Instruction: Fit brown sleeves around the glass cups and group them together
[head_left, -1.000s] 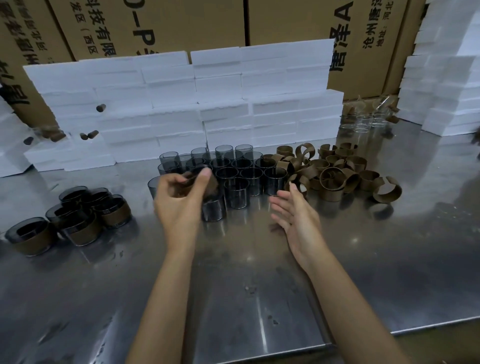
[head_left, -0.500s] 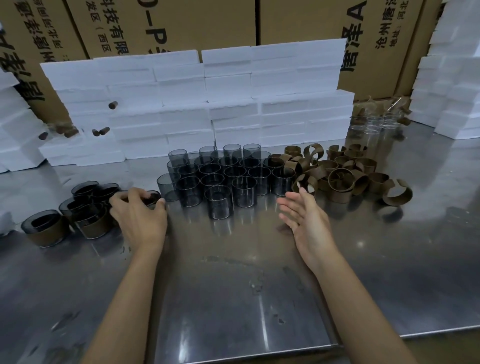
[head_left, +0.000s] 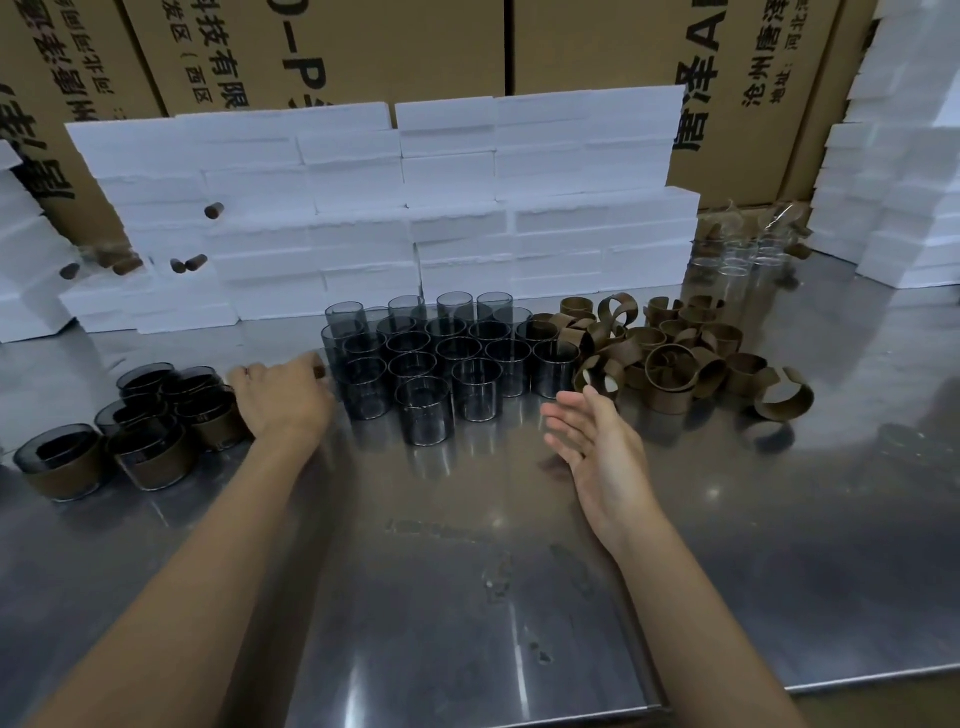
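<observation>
Several bare smoky glass cups stand packed together at the middle of the steel table. A heap of curled brown sleeves lies to their right. Several sleeved cups are grouped at the left. My left hand sits between that group and the bare cups, its fingers curled down over a sleeved cup of which only a brown edge shows. My right hand hovers open in front of the sleeve heap, palm turned left, holding nothing.
White foam blocks are stacked like a wall behind the cups, with more foam at the right and cardboard boxes behind. Clear glass cups stand at the back right. The table's front edge runs close to me.
My left hand carried the sleeved cup from above the bare cups leftwards and down to the group of sleeved cups. My right hand stayed open and barely moved.
</observation>
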